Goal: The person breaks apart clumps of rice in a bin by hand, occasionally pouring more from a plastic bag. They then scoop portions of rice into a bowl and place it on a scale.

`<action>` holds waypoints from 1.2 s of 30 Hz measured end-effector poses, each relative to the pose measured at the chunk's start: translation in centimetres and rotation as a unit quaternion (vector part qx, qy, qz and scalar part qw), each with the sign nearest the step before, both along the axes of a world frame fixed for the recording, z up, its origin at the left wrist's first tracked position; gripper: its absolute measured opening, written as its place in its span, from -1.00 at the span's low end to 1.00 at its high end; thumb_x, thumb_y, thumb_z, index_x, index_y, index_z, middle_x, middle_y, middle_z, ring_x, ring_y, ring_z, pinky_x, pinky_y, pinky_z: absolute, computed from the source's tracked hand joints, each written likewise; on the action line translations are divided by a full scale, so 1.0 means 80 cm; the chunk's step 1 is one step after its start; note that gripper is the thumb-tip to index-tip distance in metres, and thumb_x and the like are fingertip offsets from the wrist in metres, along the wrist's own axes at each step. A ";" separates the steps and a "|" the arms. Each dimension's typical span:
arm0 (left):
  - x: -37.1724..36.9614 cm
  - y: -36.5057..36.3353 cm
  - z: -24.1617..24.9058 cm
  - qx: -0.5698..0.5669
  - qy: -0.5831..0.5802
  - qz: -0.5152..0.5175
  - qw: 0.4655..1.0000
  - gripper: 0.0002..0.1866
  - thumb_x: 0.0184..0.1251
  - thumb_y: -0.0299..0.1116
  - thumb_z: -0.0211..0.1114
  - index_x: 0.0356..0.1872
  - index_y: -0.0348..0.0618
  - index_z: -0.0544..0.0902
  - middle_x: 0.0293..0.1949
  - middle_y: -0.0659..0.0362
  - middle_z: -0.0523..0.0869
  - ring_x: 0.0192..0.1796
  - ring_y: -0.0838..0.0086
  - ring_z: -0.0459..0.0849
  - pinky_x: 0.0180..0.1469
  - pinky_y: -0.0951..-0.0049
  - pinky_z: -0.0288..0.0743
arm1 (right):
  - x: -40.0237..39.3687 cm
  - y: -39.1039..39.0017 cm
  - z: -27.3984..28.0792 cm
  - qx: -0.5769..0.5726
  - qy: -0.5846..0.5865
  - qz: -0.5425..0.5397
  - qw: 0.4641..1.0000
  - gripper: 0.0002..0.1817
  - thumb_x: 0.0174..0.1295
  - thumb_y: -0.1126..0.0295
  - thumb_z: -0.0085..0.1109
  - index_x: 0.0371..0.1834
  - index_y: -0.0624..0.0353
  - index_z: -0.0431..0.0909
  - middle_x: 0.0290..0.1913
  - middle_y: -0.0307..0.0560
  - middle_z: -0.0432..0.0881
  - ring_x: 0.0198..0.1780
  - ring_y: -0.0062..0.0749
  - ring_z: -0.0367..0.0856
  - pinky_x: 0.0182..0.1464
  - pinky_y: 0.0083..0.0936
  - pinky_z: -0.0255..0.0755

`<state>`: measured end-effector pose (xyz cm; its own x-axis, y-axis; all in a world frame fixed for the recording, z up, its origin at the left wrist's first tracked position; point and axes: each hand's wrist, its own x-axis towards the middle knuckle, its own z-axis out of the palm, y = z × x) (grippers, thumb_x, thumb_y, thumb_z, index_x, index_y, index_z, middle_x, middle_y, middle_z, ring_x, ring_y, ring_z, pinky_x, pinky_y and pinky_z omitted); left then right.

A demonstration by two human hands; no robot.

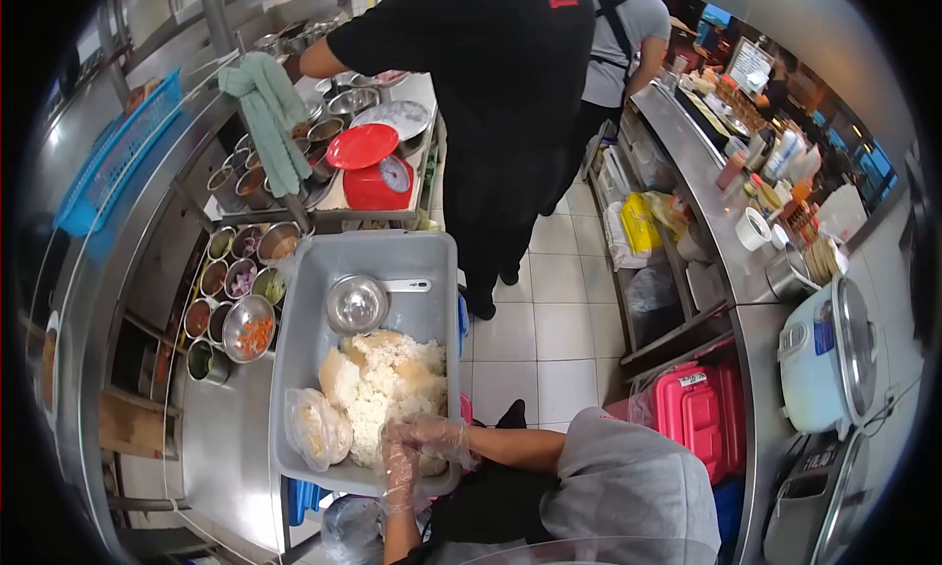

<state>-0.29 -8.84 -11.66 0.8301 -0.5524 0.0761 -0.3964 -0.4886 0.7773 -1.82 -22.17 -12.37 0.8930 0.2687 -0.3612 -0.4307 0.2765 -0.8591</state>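
Observation:
Both my hands are in clear plastic gloves and meet at the near end of a large grey tub (450, 271). My left hand (397, 467) reaches in over the near rim with its fingers curled. Against it, my right hand (432, 434) comes from the right, also with bent fingers; what lies between them is hidden. Just beyond them is a heap of cooked rice (378, 393), white with tan patches. Left of the heap sits a clear plastic container or bag (316, 430) with rice-like contents. A metal bowl (356, 303) and a white handle (407, 285) rest at the tub's far end.
Several metal cups and a bowl of chopped orange pieces (253, 332) stand left of the tub. Beyond it are a red scale (380, 184) and a hanging green towel (265, 114). Two people (491, 104) stand ahead. A pink bin (692, 418) and a rice cooker (829, 354) are right.

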 end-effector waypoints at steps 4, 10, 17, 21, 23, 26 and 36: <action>0.001 -0.011 0.026 -0.184 0.264 0.082 0.943 -0.68 0.16 -0.52 -0.01 -0.03 -0.34 0.43 -0.29 -0.06 0.56 -0.22 0.25 0.55 -0.17 0.36 0.44 | 0.002 0.002 0.004 -0.055 -0.020 -0.006 0.998 -0.53 0.15 0.02 0.00 -0.13 0.23 0.48 -0.30 -0.13 0.53 -0.27 -0.53 0.44 -0.21 -0.54 0.34; 0.032 0.002 0.046 -0.049 -0.026 0.000 0.998 -0.73 0.11 -0.55 -0.01 -0.14 -0.35 0.51 -0.29 -0.08 0.60 -0.21 0.25 0.57 -0.17 0.35 0.44 | 0.045 0.042 -0.059 -0.260 -0.137 -0.082 0.952 -0.50 0.20 -0.02 -0.13 -0.08 0.20 0.48 -0.18 0.02 0.56 -0.14 -0.40 0.46 -0.05 -0.46 0.33; 0.030 -0.008 0.069 0.017 0.260 0.203 0.944 -0.69 0.27 -0.34 0.00 -0.03 -0.26 0.43 -0.37 -0.07 0.60 -0.34 0.19 0.57 -0.22 0.30 0.43 | 0.022 0.040 0.042 0.083 -0.154 -0.093 0.980 -0.62 0.24 0.13 -0.23 -0.33 0.20 0.50 -0.35 0.10 0.56 -0.35 -0.28 0.51 -0.21 -0.39 0.38; 0.033 0.014 0.024 0.000 0.075 0.058 0.995 -0.59 0.31 -0.33 -0.05 0.17 -0.16 0.26 -0.24 -0.09 0.56 -0.29 0.21 0.55 -0.22 0.31 0.43 | 0.029 0.007 0.006 -0.244 -0.270 0.053 0.930 -0.60 0.22 0.15 -0.21 -0.52 0.22 0.49 -0.49 0.10 0.55 -0.47 -0.28 0.50 -0.33 -0.42 0.38; 0.051 0.025 -0.035 -0.001 -0.047 0.002 0.999 -0.56 0.31 -0.36 -0.06 0.21 -0.13 0.22 -0.20 -0.10 0.54 -0.27 0.21 0.54 -0.21 0.31 0.43 | 0.027 0.005 0.005 -0.415 -0.288 0.097 0.857 -0.57 0.20 0.17 -0.20 -0.61 0.27 0.50 -0.56 0.12 0.53 -0.50 -0.20 0.48 -0.37 -0.38 0.36; 0.063 0.027 -0.068 -0.061 0.135 0.032 0.988 -0.58 0.29 -0.40 -0.07 0.19 -0.15 0.25 -0.26 -0.12 0.56 -0.30 0.18 0.55 -0.20 0.28 0.43 | 0.017 0.007 0.022 -0.343 -0.167 0.007 0.924 -0.52 0.20 0.11 -0.20 -0.58 0.30 0.52 -0.54 0.18 0.52 -0.46 -0.10 0.50 -0.33 -0.32 0.37; 0.049 -0.006 0.040 0.055 -0.009 0.198 0.979 -0.80 0.23 -0.37 0.06 -0.24 -0.33 0.45 -0.51 -0.08 0.55 -0.44 0.22 0.56 -0.31 0.26 0.41 | 0.039 0.025 -0.010 -0.412 -0.167 -0.142 0.885 -0.53 0.21 0.01 -0.20 -0.37 0.18 0.58 -0.44 0.20 0.55 -0.30 0.01 0.53 -0.19 -0.25 0.37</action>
